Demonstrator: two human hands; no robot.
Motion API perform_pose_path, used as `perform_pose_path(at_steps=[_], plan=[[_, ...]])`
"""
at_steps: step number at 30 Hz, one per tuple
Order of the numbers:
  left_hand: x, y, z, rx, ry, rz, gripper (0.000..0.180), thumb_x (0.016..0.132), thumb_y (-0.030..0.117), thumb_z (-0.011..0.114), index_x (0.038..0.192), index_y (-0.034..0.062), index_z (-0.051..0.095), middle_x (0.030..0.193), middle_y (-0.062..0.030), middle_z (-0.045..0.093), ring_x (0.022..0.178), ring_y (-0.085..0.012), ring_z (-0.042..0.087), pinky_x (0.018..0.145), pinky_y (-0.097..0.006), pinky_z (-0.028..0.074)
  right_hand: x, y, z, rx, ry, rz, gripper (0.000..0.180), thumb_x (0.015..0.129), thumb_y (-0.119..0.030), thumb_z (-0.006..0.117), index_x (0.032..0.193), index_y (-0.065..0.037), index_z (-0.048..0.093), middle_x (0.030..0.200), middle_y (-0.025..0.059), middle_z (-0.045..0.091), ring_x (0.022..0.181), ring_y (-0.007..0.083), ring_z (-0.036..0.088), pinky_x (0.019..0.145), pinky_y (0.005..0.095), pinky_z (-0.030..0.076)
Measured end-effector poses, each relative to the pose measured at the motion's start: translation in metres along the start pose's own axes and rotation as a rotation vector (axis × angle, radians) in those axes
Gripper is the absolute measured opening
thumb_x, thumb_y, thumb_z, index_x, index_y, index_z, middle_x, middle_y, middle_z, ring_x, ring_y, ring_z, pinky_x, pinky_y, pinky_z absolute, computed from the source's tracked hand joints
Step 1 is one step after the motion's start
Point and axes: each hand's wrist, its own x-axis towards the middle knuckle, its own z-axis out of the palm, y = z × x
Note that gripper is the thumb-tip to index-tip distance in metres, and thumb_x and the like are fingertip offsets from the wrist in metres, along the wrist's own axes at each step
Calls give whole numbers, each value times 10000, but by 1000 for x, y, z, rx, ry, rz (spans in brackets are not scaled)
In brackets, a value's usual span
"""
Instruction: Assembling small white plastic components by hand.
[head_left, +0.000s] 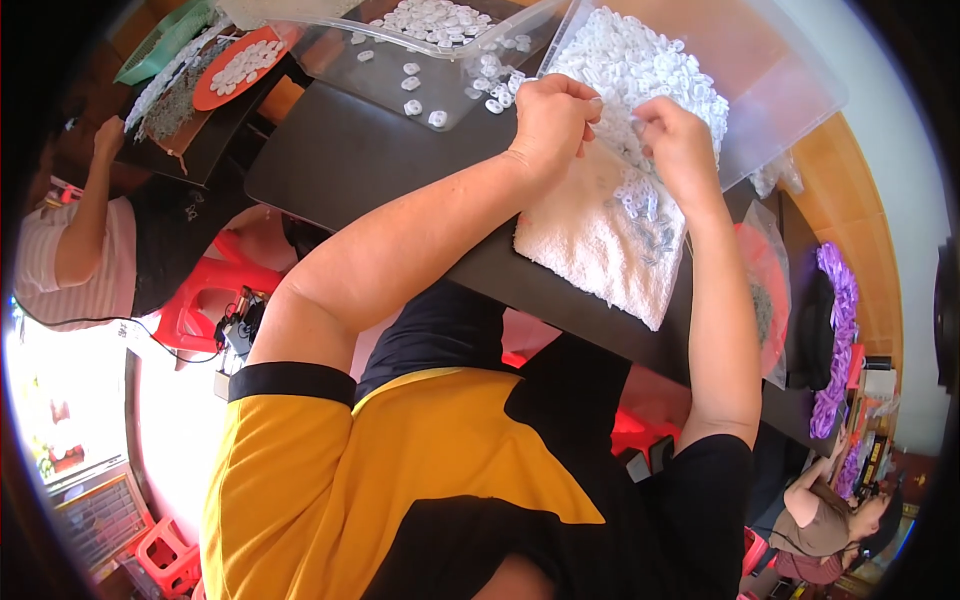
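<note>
Interior view: a dark counter (pixel 320 165) occupies the centre, with a dark side table (pixel 205 155) at upper left. At right, a wood-toned panel (pixel 850 190) adjoins a pale wall (pixel 915 150). At left are 2 red plastic items, an upper stool (pixel 205 290) and a lower stool (pixel 178 552), near a bright, overexposed opening (pixel 60 380).

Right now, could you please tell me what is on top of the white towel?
Small white pieces and greyish pieces lie on the towel, toward its right side. Whatever the right hand covers near its far end cannot be seen.
</note>
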Motion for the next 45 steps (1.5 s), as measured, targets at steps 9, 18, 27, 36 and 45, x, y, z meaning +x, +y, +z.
perform_pose_path(at_steps=[9, 18, 27, 36, 45], plan=[[2, -7, -1, -196, -21, -86, 124, 856, 37, 587, 957, -34, 598, 844, -122, 620, 664, -199, 598, 600, -312, 503, -39, -45, 11, 416, -233, -104, 162, 825, 14, 587, 970, 26, 657, 852, 36, 669, 751, 106, 594, 689, 251, 472], [-12, 4, 2, -449, -99, -322, 157, 906, 86, 547, 1020, -18, 574, 909, -124, 601, 822, -248, 601, 720, -351, 514, -44, -52, 22, 884, -221, 247, 84, 848, -20, 627, 922, 11, 653, 826, 44, 658, 737, 93, 583, 635, 240, 453], [-8, 1, 3, -194, -107, 31, 126, 856, 57, 619, 909, -57, 613, 807, -115, 628, 680, -204, 621, 630, -308, 504, -43, -44, -9, 902, 64, 335, 125, 857, -79, 646, 949, 6, 651, 792, 36, 637, 642, 100, 573, 602, 216, 449], [-19, 1, 9, -39, -262, 39, 143, 831, 83, 652, 888, -45, 626, 754, -95, 638, 610, -147, 615, 491, -254, 459, -49, -21, -9, 1047, 112, 438, 188, 880, -99, 627, 1014, 33, 635, 840, 79, 658, 678, 153, 615, 618, 254, 453], [-23, 2, 11, 22, -262, 88, 115, 830, 54, 641, 890, -44, 630, 748, -84, 643, 599, -125, 610, 465, -241, 451, -54, -18, -7, 1096, 130, 414, 192, 878, -112, 635, 1013, 23, 652, 848, 71, 662, 695, 145, 616, 637, 257, 451]])
